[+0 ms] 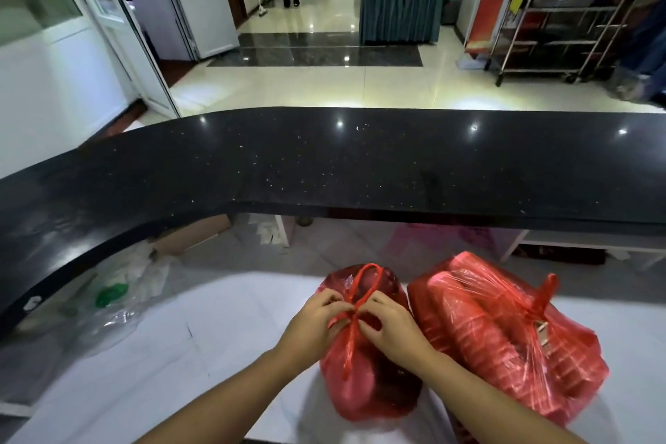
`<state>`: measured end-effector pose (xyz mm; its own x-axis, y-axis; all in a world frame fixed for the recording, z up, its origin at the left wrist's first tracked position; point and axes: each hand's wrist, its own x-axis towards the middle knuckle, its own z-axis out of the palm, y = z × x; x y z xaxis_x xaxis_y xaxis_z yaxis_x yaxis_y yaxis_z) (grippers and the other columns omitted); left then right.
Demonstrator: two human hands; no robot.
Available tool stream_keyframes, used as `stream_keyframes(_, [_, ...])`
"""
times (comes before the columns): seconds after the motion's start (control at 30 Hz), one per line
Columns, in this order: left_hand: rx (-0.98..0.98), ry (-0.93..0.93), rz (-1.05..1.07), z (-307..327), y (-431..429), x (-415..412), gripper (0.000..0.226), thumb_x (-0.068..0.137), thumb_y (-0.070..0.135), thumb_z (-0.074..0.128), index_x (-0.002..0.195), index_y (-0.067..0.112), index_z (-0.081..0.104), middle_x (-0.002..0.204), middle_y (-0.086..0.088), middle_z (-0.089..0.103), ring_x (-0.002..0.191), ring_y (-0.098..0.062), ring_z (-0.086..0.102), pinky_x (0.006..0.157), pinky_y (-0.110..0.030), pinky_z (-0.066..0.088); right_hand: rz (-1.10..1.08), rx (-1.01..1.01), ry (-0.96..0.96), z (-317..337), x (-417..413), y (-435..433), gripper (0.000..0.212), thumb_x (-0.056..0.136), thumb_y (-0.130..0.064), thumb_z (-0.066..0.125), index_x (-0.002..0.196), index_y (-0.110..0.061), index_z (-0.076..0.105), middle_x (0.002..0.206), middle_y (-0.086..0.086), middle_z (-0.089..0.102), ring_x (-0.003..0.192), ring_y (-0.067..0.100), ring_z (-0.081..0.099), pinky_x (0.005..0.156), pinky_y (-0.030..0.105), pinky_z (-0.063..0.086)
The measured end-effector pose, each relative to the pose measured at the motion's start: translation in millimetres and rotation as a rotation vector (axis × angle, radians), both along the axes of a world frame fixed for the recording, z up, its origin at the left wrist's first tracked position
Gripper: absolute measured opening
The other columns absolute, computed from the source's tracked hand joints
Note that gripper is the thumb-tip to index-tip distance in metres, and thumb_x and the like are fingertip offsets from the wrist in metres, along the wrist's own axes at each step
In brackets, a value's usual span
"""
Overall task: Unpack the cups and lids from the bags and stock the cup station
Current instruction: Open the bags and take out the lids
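Fingers (337, 302) of L hand (312, 325) & R hand (392, 327) pinch apparent knot (355, 314) on smaller red bag (371, 384); contents unclear.

A small red plastic bag (367, 375) stands on the white flat worktop (216, 342), with a large red plastic bag (504, 346) just beside it on the right. The left hand (317, 323) and right hand (391, 326) pinch the small bag's knot. A black curved stone counter (324, 162) runs behind.

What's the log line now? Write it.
left hand: pinches knot | right hand: pinches knot | smaller bag: tied | larger bag: tied, untouched
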<state>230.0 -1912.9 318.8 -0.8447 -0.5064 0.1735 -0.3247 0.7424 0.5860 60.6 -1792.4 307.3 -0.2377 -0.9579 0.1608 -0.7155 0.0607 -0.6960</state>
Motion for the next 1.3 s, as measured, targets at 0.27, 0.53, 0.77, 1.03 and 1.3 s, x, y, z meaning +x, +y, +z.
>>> stream_keyframes(0.27, [-0.307,0.082,-0.123,-4,-8,-16,0.016,0.079,0.032,0.074,0.094,0.027,0.071,0.092,0.012,0.06,0.084,-0.014,0.053,0.068,-0.026,0.047,-0.019,-0.015,-0.035,-1,-6,3,0.009,0.084,-0.023,0.067,0.092,-0.027,0.066,0.094,-0.016,0.052,0.086,0.0,0.057,0.079,0.027,0.051])
stream_keyframes(0.53, [-0.411,0.047,-0.182,-17,-10,-32,0.017,0.075,0.028,0.069,0.086,0.019,0.06,0.089,0.006,0.056,0.079,-0.02,0.05,0.063,-0.032,0.045,0.03,0.017,0.028,-2,-14,5,0.01,0.086,-0.028,0.063,0.094,-0.023,0.064,0.094,-0.014,0.048,0.082,0.001,0.053,0.077,0.024,0.049])
stream_keyframes(0.77, [-0.095,-0.053,-0.171,-22,-14,-29,0.006,0.09,0.028,0.06,0.091,0.024,0.056,0.095,0.015,0.055,0.09,-0.01,0.048,0.079,-0.032,0.047,0.042,0.049,0.099,-5,-29,18,0.007,0.087,-0.028,0.063,0.093,-0.024,0.062,0.095,-0.013,0.047,0.076,0.004,0.053,0.072,0.028,0.05])
stream_keyframes(1.03, [0.29,0.039,-0.054,0,-5,-28,0.016,0.087,0.018,0.072,0.102,0.022,0.07,0.089,0.016,0.068,0.086,-0.002,0.064,0.078,-0.016,0.049,0.029,0.022,0.081,3,-24,18,0.01,0.088,-0.032,0.065,0.096,-0.026,0.063,0.096,-0.014,0.052,0.079,0.001,0.052,0.074,0.024,0.049])
stream_keyframes(1.3, [0.117,-0.135,-0.264,-15,-24,-22,0.032,0.09,0.018,0.062,0.12,0.025,0.071,0.112,0.01,0.061,0.103,0.002,0.054,0.093,-0.01,0.041,0.104,0.122,0.151,-4,-20,18,0.038,0.088,-0.055,0.061,0.115,-0.028,0.068,0.109,-0.014,0.056,0.093,0.005,0.06,0.084,0.026,0.051])
